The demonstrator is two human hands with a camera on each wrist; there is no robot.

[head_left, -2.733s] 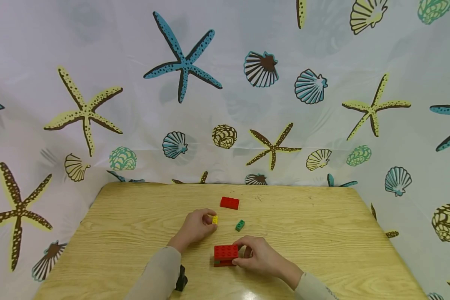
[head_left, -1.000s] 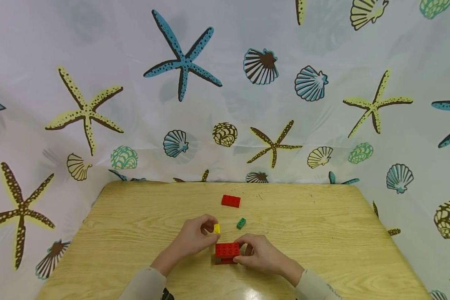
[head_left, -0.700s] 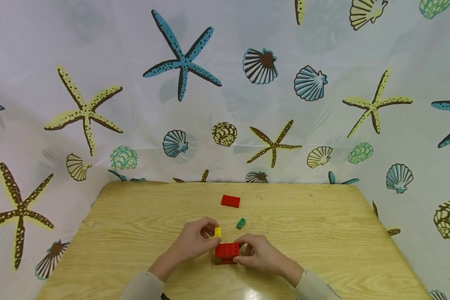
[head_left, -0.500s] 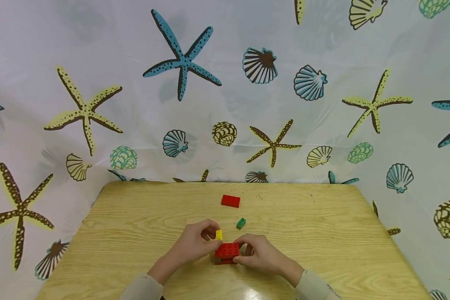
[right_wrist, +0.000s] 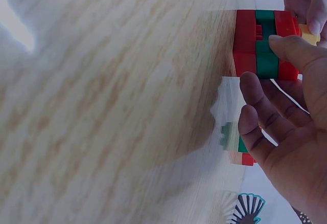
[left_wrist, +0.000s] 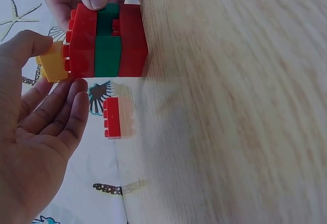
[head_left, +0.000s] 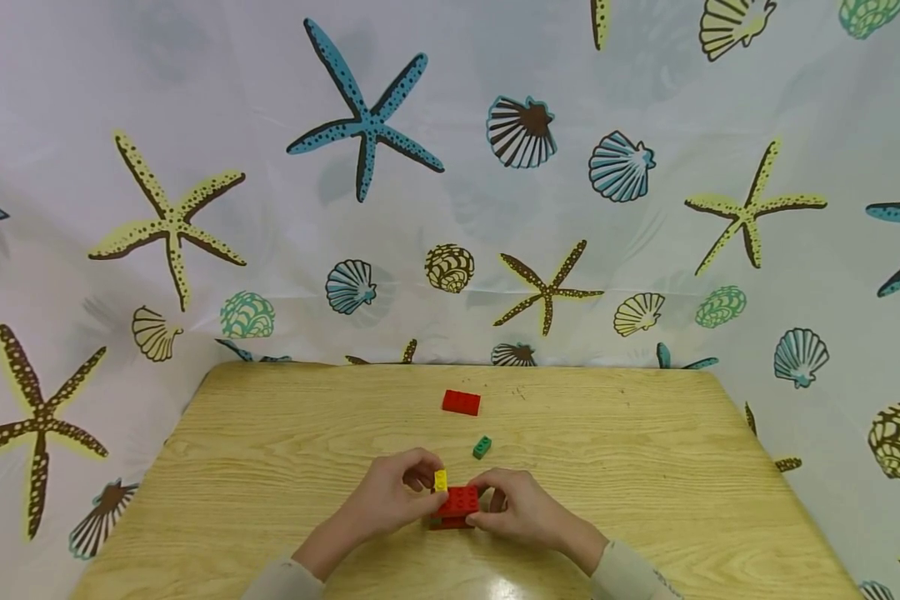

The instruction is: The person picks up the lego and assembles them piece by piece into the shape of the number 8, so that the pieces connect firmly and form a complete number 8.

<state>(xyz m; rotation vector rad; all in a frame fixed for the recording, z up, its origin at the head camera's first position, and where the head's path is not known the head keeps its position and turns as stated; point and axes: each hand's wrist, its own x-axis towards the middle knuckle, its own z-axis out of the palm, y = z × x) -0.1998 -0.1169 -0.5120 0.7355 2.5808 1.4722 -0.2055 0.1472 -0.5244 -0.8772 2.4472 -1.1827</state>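
Left hand (head_left: pixel 390 497): 2.7 s ago well apart from the right hand (head_left: pixel 521 510); has come toward the person and rightward, and is now near it, over the left end of the red-topped stack (head_left: pixel 461 502)
Yellow brick (head_left: pixel 440 481): was beyond the stack, left of the loose green brick (head_left: pixel 482 447); now at the studs on the stack's left end, nearer the person than the green brick
Gap to the far red brick (head_left: pixel 461 402): wider now
Stack top: fully in sight at first; left studs now partly hidden by the yellow brick and left thumb
Left sleeve (head_left: pixel 285 581): less shows, lower down
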